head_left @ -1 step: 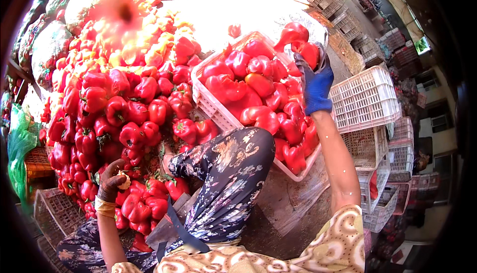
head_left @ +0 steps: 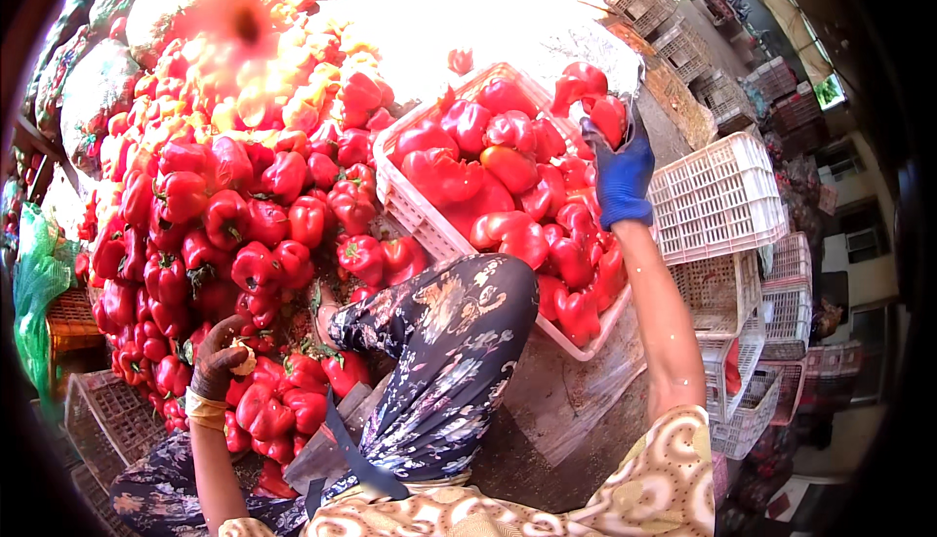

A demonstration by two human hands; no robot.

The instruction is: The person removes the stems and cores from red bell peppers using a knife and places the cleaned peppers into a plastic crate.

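Head view: sorting red peppers, pile at 9 o'clock, crate at 1 o'clock

Right hand [head_left: 621, 174] in blue glove up at 1 o'clock, fingers closed around a red pepper [head_left: 607, 117] over the far corner of the white crate [head_left: 420, 215]. Left hand [head_left: 217, 366] down at 8 o'clock on the pepper pile [head_left: 224, 215], fingers curled, pinching something small and pale. Crate heaped full and propped against the knee [head_left: 468, 312], so probably rolls one off the edge if tilted

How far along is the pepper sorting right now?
The white crate already looks heaped with red peppers. The right hand, in a blue glove, is at a pepper by its far corner; the left hand rests on the big loose pile, which remains.
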